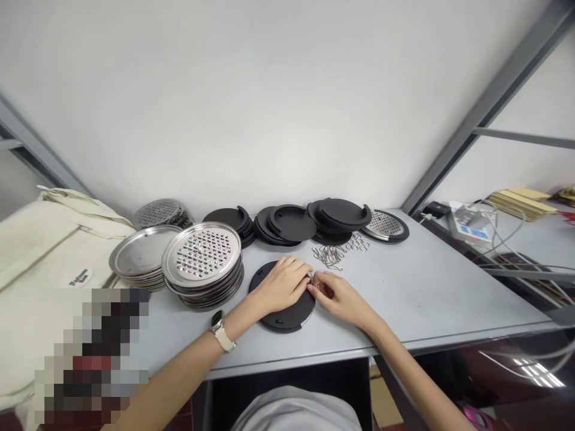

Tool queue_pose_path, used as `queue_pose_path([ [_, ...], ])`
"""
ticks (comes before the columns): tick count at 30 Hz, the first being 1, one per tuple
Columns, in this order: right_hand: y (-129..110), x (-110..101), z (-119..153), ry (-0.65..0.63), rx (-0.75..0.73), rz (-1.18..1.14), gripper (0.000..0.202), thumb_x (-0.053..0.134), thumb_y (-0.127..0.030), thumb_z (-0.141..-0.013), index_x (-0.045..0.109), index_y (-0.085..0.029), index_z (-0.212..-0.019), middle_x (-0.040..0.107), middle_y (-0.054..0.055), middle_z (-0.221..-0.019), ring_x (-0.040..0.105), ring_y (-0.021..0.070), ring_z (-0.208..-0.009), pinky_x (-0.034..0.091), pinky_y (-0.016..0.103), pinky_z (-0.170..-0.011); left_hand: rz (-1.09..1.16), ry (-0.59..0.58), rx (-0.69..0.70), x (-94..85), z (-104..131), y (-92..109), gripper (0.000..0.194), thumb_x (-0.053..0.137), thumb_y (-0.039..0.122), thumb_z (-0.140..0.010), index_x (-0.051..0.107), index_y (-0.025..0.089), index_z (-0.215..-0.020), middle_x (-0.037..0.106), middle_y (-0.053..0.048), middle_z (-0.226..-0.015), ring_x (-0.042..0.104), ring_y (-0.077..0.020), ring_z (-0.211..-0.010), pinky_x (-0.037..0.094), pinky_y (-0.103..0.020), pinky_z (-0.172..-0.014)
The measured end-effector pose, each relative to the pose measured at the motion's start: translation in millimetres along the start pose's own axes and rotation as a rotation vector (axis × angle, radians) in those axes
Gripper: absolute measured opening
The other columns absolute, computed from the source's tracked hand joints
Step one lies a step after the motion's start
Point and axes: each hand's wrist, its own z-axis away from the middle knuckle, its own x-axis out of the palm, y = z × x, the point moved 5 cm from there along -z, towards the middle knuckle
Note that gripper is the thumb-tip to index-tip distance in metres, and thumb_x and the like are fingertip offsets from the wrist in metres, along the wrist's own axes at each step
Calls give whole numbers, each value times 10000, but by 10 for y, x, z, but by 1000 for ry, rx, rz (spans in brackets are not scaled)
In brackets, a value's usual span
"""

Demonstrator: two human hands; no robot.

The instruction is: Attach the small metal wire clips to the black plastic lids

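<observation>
A black round base [291, 317] lies flat on the table in front of me, with a notch and a strip of metal edge on its right. My left hand [284, 284] rests over the top of this base and steadies it, its fingers curved toward the right rim. At that rim my right hand [333, 292] is closed in a pinch around a small metal wire piece [311, 275], mostly hidden by the fingertips. Just behind the hands lie a loose pile of metal wire hooks [330, 256] and several metal rings [358, 242].
Stacked metal grater discs [202, 256] and plain-topped metal discs [146, 251] stand at left. More black bases [291, 224] are piled along the wall. A grater disc in a black base [385, 226] lies right of them. Cream sacks [54, 239] crowd the left; cables hang at right.
</observation>
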Motion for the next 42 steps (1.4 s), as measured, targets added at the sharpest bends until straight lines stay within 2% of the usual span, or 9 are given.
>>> queue_pose_path([
  [11,24,28,-15,2,-27,68,196,375,-187,-904,400,-205,-710,450,-18,-647,453,147,-629,359,256,-597,-18,1,5,-3,0,8,143,385,178,-933,500,180,-1018,568,-54,-966,497,-209,-943,381,-362,-870],
  [17,20,57,-10,5,-34,100,256,309,-238,-971,444,-203,-756,510,14,-694,500,168,-678,385,273,-630,-31,-2,13,10,2,12,141,378,182,-937,501,171,-1006,566,-58,-960,499,-209,-941,383,-359,-866],
  [23,31,87,-13,49,-22,189,250,307,-222,-973,469,-196,-784,537,34,-716,524,182,-686,392,286,-639,-58,10,14,15,4,21,125,386,191,-930,502,167,-969,560,-57,-935,493,-211,-921,388,-358,-849],
  [30,23,77,-18,57,-49,179,255,329,-208,-967,461,-199,-750,520,21,-684,518,172,-661,388,271,-612,-31,11,-13,2,9,13,108,406,163,-900,494,164,-962,548,-60,-926,506,-213,-904,413,-362,-838],
  [33,22,75,-18,54,-50,181,254,326,-203,-967,458,-199,-751,509,16,-678,514,170,-652,388,270,-612,31,16,-22,6,15,0,155,414,146,-889,485,170,-1024,546,-63,-975,520,-209,-943,430,-366,-871],
  [38,38,82,-9,53,-51,183,261,322,-222,-972,440,-203,-740,497,10,-667,507,169,-647,389,269,-616,59,35,22,0,25,24,392,411,119,-883,359,181,-1267,522,-98,-1159,486,-235,-1119,417,-404,-961],
  [42,48,90,-10,47,-52,174,258,327,-226,-971,434,-205,-737,499,9,-665,508,169,-647,387,265,-613,55,46,10,-9,25,20,373,418,127,-885,376,169,-1253,539,-102,-1147,502,-236,-1100,420,-408,-960],
])
